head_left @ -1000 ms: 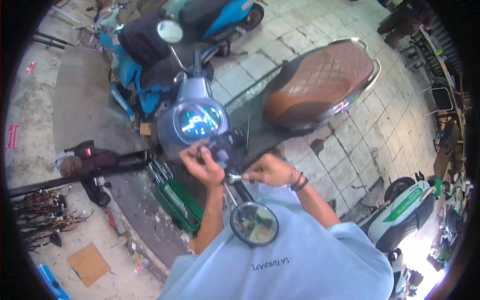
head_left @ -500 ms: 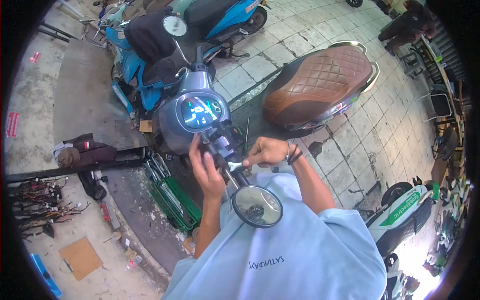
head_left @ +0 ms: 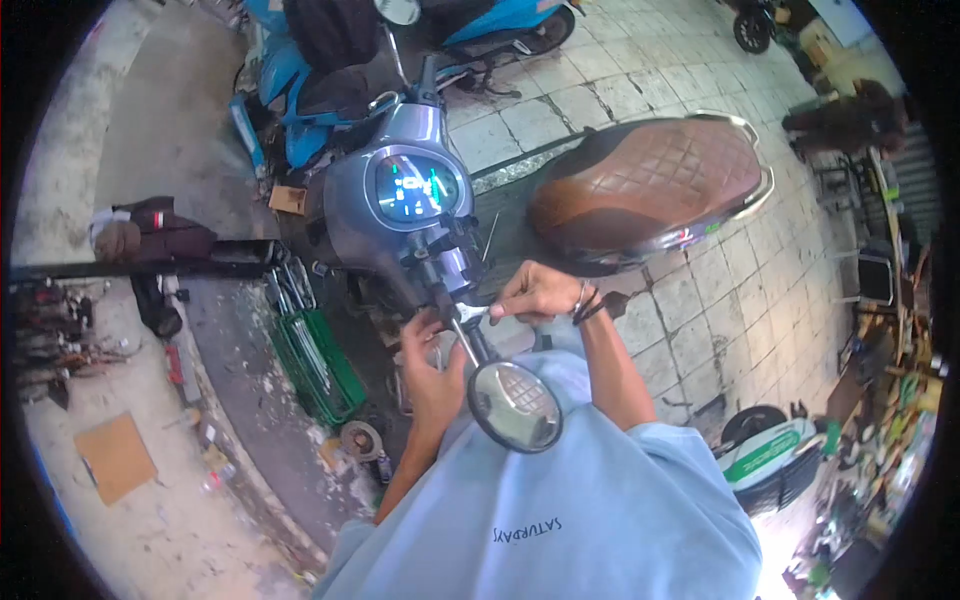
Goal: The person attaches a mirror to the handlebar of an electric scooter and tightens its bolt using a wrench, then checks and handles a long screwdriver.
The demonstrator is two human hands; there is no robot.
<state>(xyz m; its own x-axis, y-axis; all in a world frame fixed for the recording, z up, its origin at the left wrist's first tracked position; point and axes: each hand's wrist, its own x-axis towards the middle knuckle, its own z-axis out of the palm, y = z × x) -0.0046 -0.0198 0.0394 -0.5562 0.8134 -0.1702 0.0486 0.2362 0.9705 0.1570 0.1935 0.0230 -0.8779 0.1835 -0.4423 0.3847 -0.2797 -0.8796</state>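
Note:
A grey-blue scooter front [head_left: 350, 220] with a lit round display [head_left: 412, 190] stands before me. My right hand [head_left: 538, 292] pinches the end of a silver wrench [head_left: 474, 312], whose head sits at the base of the mirror stem on the handlebar. Just left of the stem, my left hand [head_left: 430, 368] is beside the brake lever area with its fingers apart and bent, and I see nothing in it. The round mirror [head_left: 515, 405] hangs in front of my light blue shirt. A brown quilted seat [head_left: 655, 185] lies beyond the handlebar.
A green tool tray [head_left: 318, 370] holds several metal tools on the left floor. Blue scooters [head_left: 500, 22] stand at the top, a white-and-green one [head_left: 770, 455] at the lower right. A person [head_left: 855, 120] in dark clothes is at the upper right. Cardboard [head_left: 115, 458] lies lower left.
The view has shifted. My left hand has moved down from the handlebar switches to beside the mirror stem. My right hand keeps its pinch on the wrench, which has been fitted against the stem base.

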